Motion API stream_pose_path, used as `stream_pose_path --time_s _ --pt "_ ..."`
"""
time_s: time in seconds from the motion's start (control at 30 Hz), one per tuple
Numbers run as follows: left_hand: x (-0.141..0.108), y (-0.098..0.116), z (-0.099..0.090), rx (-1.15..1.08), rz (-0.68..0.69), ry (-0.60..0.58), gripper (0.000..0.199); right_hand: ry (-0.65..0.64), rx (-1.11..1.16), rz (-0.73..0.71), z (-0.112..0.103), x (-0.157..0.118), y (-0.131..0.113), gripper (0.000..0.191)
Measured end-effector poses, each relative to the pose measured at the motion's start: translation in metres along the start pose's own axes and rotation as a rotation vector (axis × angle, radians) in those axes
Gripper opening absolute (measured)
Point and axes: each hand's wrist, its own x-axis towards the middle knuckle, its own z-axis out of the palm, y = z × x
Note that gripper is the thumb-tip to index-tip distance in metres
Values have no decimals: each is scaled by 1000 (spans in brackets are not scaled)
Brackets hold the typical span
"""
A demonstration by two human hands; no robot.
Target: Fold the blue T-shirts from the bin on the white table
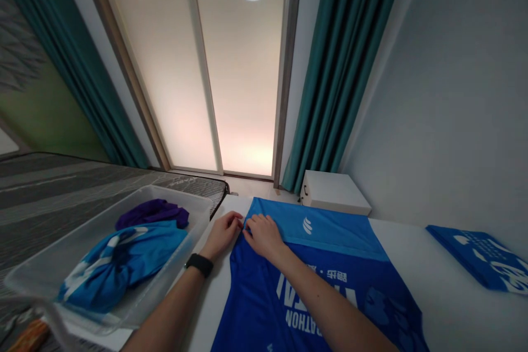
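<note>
A blue sports shirt (247,297) with white lettering lies spread on the white table, a lighter blue band across its far end. My left hand (225,232), wearing a black wristband, is closed at the shirt's left edge, fingertips pinching the fabric. My right hand (263,234) lies over the light blue band just beside it, its curled fingers gripping the same edge. The thumbs and fingertips of the two hands almost meet. My right forearm crosses above the shirt and covers part of the lettering.
On the left, a clear plastic bin (198,214) holds a purple cloth (152,212) and a crumpled blue garment (136,256). A folded blue garment (480,258) rests on the white table (406,253) at right. Beyond stand a white cabinet (336,190) and teal curtains (338,66).
</note>
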Motion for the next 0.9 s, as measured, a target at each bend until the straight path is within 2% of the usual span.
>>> stream_pose_path --time_s 0.17,0.37,0.6,0.67,0.73,0.83,0.9 --pt "1 -3 2 -45 -35 -2 26 38 -12 57 12 6 -6 22" --pt "1 -1 2 -30 -41 17 26 55 9 113 20 8 -5 14" --pt "3 -6 5 -9 -25 55 25 212 217 253 28 9 5 14" --pt "9 -10 6 18 -22 60 25 269 306 269 30 10 9 15" --pt "19 -13 8 139 -5 50 25 333 402 284 32 11 11 16" --pt "42 -15 10 361 28 3 24 419 537 314 33 13 15 16" --pt "60 -14 11 416 40 -32 25 454 612 332 34 13 17 17"
